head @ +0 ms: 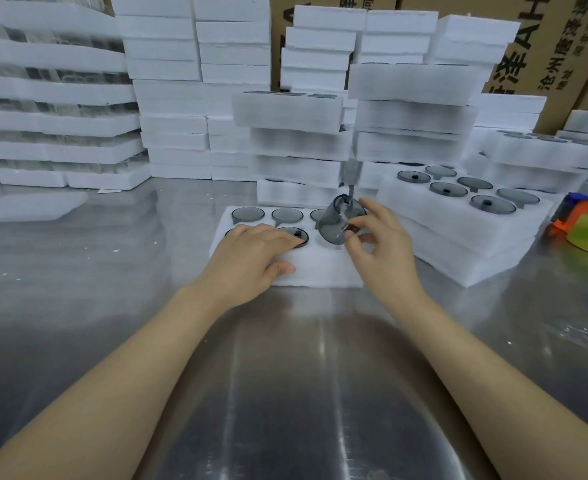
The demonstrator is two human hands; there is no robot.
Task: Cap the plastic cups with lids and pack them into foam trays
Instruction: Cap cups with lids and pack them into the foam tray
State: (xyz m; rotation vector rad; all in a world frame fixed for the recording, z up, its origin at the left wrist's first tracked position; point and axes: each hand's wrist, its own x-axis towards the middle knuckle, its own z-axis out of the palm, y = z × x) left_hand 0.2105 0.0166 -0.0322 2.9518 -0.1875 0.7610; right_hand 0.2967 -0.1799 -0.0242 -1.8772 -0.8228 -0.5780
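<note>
Steel table (285, 375); left hand (251, 258) flat on foam tray (320, 268), right hand (379, 251) pinches cup (334, 223) (tilted)

The left hand (251, 258) covers most of one cup (229, 232) in the foam tray (316, 270).

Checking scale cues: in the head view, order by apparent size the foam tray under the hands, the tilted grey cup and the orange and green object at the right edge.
1. foam tray, clearly largest.
2. orange and green object, though the frame cuts it off.
3. grey cup, only slightly smaller, so this pair is unsure.
</note>
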